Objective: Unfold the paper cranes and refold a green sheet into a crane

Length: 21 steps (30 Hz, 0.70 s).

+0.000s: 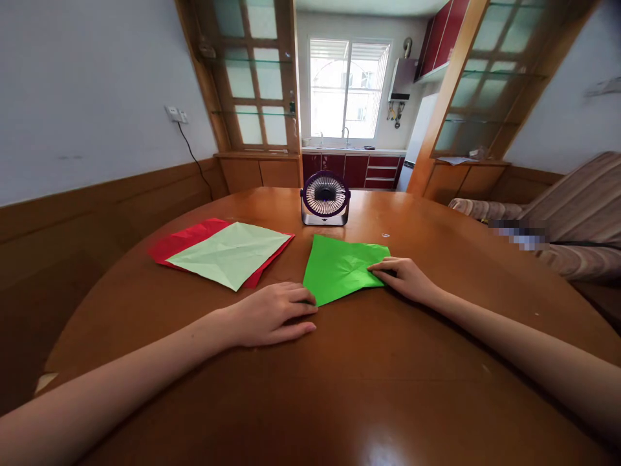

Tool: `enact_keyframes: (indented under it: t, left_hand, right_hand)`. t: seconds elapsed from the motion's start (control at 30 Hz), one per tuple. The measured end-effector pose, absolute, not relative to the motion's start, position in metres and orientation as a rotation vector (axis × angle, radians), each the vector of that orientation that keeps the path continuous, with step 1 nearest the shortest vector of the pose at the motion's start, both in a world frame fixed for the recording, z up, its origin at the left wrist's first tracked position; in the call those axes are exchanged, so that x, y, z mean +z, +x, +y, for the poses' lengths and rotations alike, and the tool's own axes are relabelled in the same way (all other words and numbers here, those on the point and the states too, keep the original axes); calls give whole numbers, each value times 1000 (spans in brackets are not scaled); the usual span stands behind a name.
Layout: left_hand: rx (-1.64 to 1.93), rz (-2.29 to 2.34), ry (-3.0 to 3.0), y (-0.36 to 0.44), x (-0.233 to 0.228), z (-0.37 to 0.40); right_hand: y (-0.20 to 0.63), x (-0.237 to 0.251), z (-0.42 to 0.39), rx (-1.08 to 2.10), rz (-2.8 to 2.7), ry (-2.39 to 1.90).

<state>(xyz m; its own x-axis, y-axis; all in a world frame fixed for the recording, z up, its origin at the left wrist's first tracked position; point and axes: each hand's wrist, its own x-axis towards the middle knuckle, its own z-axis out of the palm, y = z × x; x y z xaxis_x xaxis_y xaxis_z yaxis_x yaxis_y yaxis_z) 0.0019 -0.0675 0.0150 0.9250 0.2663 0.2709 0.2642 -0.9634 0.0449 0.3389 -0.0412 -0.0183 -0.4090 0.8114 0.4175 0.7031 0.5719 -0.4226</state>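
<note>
left hand (276, 315): palm down, thumb (298, 332) apart | right hand (407, 279): fingers (391, 263) pointing inward (both forearms (136, 364) bare)

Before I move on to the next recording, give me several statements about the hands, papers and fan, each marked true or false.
1. The right hand touches the bright green paper. True.
2. The pale green paper lies on top of red paper. True.
3. The left hand rests on the fan. False: it is at the bright green paper's near corner.
4. The pale green paper lies right of the fan. False: it lies to the left.
</note>
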Motion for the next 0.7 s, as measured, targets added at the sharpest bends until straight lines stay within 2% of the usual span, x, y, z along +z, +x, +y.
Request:
enact_keyframes:
  t: [0.3,0.7]
  left_hand:
    - [371,488,2971,15,16,-64]
    - [309,442,3029,43,11,-53]
  right_hand:
    - [340,-19,-42,184,-2069,-1130]
    - [343,-22,-37,211,-2173,-1133]
